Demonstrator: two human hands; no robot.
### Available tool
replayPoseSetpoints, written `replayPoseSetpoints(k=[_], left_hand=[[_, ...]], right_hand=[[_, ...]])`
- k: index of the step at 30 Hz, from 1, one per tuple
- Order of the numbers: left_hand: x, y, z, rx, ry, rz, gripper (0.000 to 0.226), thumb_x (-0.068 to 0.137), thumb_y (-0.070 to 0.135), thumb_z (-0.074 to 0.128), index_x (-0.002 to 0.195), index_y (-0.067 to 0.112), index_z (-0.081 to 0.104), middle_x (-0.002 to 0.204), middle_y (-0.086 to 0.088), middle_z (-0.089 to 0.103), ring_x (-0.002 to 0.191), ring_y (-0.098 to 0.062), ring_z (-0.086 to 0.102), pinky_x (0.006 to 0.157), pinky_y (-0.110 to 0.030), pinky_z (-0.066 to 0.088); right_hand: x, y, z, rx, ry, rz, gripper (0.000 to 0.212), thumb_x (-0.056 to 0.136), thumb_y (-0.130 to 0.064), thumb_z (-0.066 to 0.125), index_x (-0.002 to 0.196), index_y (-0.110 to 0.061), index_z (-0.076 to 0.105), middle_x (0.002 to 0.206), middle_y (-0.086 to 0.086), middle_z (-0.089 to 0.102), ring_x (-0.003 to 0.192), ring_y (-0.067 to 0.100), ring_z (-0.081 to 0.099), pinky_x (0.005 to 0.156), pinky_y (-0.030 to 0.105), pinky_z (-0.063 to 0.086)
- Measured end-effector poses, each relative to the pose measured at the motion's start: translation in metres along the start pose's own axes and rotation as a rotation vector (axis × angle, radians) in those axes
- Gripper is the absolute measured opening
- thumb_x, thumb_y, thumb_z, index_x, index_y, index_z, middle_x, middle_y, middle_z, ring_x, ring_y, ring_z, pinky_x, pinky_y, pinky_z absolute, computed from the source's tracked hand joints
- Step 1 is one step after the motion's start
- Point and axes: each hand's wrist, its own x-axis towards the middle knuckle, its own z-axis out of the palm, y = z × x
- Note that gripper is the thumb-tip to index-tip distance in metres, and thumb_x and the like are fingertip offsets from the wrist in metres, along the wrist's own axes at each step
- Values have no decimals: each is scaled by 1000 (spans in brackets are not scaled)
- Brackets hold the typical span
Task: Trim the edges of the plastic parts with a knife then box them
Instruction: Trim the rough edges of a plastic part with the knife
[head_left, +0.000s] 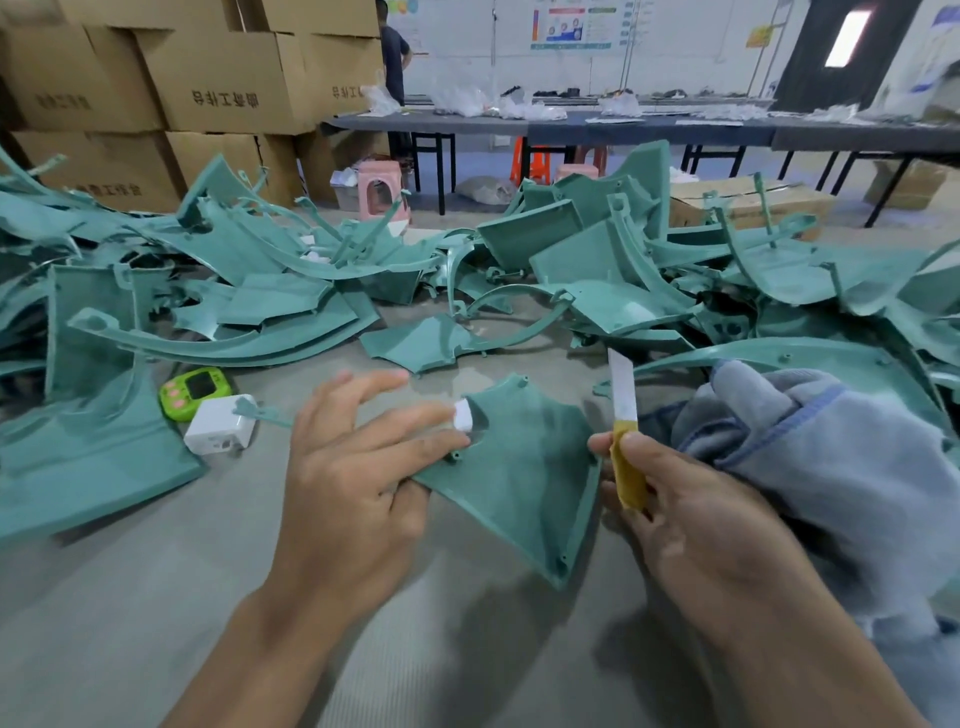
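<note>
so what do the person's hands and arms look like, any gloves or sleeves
No gloves: the left hand and right hand are bare, with no sleeves in view. One left fingertip wears a white wrap, perhaps tape. No ring or watch shows.

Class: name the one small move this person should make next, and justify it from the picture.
Probably tilt the knife onto the teal part at its right edge: the right hand holds the blade upright just beside that edge, while the left hand holds the part.
</note>
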Motion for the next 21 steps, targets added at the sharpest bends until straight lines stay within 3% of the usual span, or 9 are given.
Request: replayPoseSetpoints(k=[3, 6, 9, 11, 13, 15, 17, 19, 21], left_hand=[[0, 4, 2, -212, 10, -212, 60, 76, -7, 54, 101, 42, 77, 132, 21, 64, 148, -8, 32, 127, -44, 11], [-1, 6, 6, -366, -28, -402, 76, 75, -19, 69, 92, 55, 75, 136, 29, 57, 152, 0, 20, 128, -36, 7], [-2, 3, 10, -279, -25, -531, 59, 84, 2, 77, 109, 55, 72, 148, 30, 44, 150, 6, 18, 125, -23, 16], [-5, -2, 13, -156, -32, -680, 74, 85, 17, 78, 143, 53, 48, 159, 21, 36, 150, -5, 28, 123, -37, 29], [-7, -5, 14, -210, -72, -787, 79, 86, 39, 74, 150, 53, 30, 152, 19, 46, 139, -8, 46, 115, -42, 39], [-4, 1, 17, -472, -105, -779, 53, 87, 58, 57, 139, 50, 52, 133, 23, 63, 124, -1, 58, 108, -41, 46], [-4, 16, 21, -787, -95, -759, 45, 89, 63, 43, 108, 39, 77, 109, 14, 76, 105, -1, 68, 91, -42, 55], [-6, 29, 24, -992, -68, -725, 49, 91, 62, 51, 96, 22, 79, 97, 4, 77, 94, -8, 70, 79, -37, 57], [-9, 40, 25, -1081, -125, -681, 42, 88, 51, 68, 108, 16, 75, 108, -3, 77, 100, -18, 72, 83, -36, 57]], right_hand=[[0, -4, 0, 88, -19, 36, 27, 83, -21, 66, 100, -3, 77, 113, 13, 76, 119, 25, 66, 108, 44, 47], [-5, -6, 2, 172, -112, 84, 21, 75, -19, 67, 79, -3, 80, 95, 17, 76, 88, 24, 76, 77, 36, 63], [-8, -5, 8, 171, -98, 30, 17, 71, -16, 68, 67, -6, 80, 81, 12, 76, 72, 17, 75, 66, 26, 63], [-6, -3, 13, 281, -30, -54, 15, 69, -14, 68, 63, -7, 79, 76, 8, 76, 69, 13, 74, 63, 23, 61], [-5, -1, 18, 452, 25, -165, 13, 70, -12, 68, 69, -4, 78, 79, 8, 77, 74, 14, 74, 68, 25, 62], [-8, 2, 26, 546, 14, -244, 12, 73, -12, 69, 74, -6, 79, 84, 7, 77, 81, 14, 74, 78, 29, 63], [-13, 5, 36, 559, -21, -263, 15, 76, -13, 67, 73, -9, 82, 85, 7, 78, 81, 13, 75, 78, 27, 62], [-18, 10, 44, 524, -15, -269, 18, 77, -14, 66, 72, -12, 83, 84, 7, 79, 77, 11, 75, 70, 23, 60], [-21, 15, 47, 475, 13, -255, 18, 77, -17, 66, 73, -13, 83, 86, 9, 79, 77, 14, 75, 67, 24, 61]])
